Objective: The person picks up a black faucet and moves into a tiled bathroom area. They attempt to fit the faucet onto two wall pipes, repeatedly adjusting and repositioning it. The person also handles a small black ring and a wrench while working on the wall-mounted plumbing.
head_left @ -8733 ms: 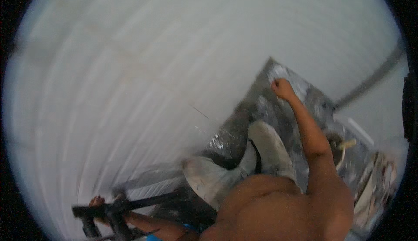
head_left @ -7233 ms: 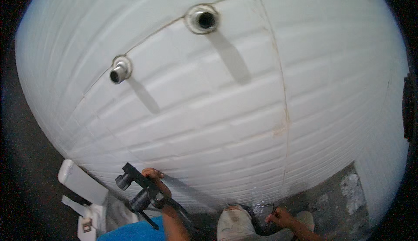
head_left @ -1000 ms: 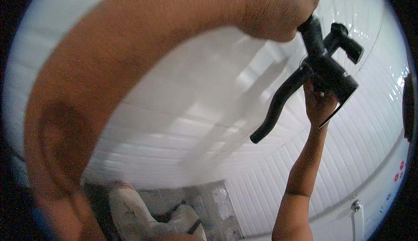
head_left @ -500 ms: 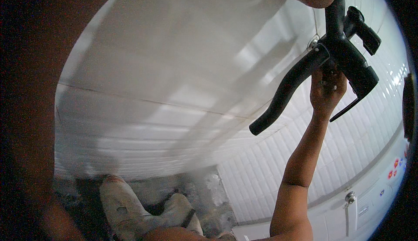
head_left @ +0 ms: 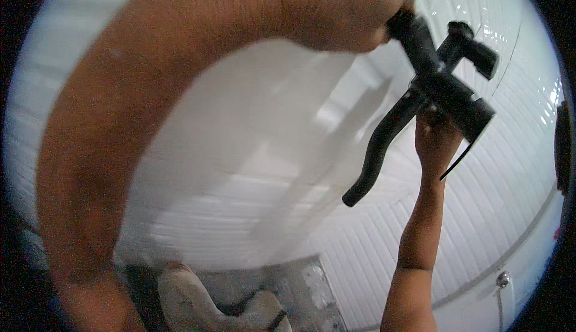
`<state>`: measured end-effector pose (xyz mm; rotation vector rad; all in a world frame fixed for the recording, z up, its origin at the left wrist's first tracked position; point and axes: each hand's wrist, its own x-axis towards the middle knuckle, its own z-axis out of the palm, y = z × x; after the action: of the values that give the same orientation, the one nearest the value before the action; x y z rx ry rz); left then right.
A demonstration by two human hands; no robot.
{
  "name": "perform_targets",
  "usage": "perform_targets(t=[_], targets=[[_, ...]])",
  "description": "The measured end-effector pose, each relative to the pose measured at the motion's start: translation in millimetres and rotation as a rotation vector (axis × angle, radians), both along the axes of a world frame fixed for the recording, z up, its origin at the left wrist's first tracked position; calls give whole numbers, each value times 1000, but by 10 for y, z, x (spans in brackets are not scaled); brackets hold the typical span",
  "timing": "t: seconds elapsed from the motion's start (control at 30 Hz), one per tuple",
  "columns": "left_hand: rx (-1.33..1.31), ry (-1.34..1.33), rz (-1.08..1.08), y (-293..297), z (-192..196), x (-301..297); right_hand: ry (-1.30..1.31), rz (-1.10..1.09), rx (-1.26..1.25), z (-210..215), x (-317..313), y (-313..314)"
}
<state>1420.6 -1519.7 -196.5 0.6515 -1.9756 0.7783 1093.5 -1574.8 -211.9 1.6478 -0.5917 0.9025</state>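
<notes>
A black branched thing (head_left: 447,86) is held up at the upper right. It has thick tube-like arms, a long curved tube hanging down to the left, and a thin dark strip at its lower right. What kind of thing it is, I cannot make out. My left hand (head_left: 375,17) reaches over from the left and is closed at its upper end, most of the fingers out of sight. From below, my right hand (head_left: 437,140) is closed on its underside near where the arms meet; the black parts hide the fingertips.
A pale wall (head_left: 264,122) fills the middle, with a shadow across it. To the right is a white ribbed wall (head_left: 492,176) and, low down, a shiny round metal fitting (head_left: 503,280). My legs in light trousers (head_left: 189,299) stand over a grey floor (head_left: 300,281).
The black thing has shifted left and slightly down, and is turned a little. My left arm has swung in across the upper left, its hand moving left with the thing. My right hand has moved slightly left.
</notes>
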Motion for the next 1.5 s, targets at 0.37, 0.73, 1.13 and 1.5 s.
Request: perform_targets(t=[0.37,0.73,1.13,1.5], targets=[[-71,161,-43,-127,-230,-138,-112,84,190,-38,-36,-84],[-30,212,-173,-179,-283,-124,-116,157,200,-32,121,28],[24,256,-206,-93,-275,-61,-105,165,208,-24,167,65],[132,225,-190,-153,-208,-133,-108,219,163,11,107,-52]])
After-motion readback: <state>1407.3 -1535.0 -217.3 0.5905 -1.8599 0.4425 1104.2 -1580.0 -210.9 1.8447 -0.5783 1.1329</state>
